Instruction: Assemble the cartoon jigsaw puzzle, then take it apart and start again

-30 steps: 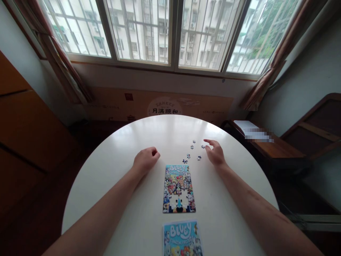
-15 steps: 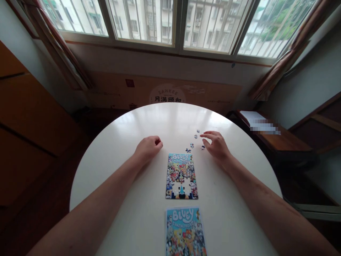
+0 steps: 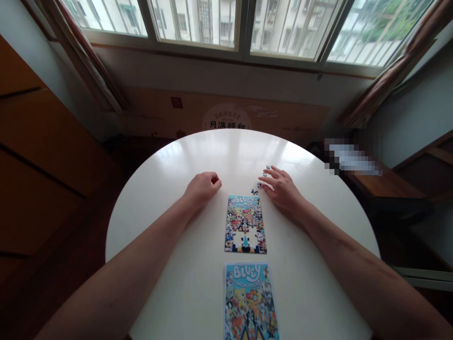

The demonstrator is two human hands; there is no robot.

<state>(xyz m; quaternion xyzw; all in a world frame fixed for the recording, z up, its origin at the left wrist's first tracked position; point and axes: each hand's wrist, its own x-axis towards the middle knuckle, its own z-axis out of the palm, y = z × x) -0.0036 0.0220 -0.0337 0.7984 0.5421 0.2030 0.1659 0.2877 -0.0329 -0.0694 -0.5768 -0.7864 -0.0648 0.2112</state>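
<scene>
Pieces (image 3: 255,191): lay strung out beyond the puzzle (image 3: 244,215)
Right hand (image 3: 283,190): was nearer, fingers spread close to them
Left hand (image 3: 202,187): sat beyond-left of the puzzle, fingers curled

Daylight enters through a barred window (image 3: 194,23) across the top, between curtains (image 3: 79,59); a wooden cabinet (image 3: 42,132) stands left, a round white bench (image 3: 148,198) at centre.

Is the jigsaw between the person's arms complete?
No, the jigsaw has pale gaps in its lower half, and loose pieces lie by the right hand.
</scene>
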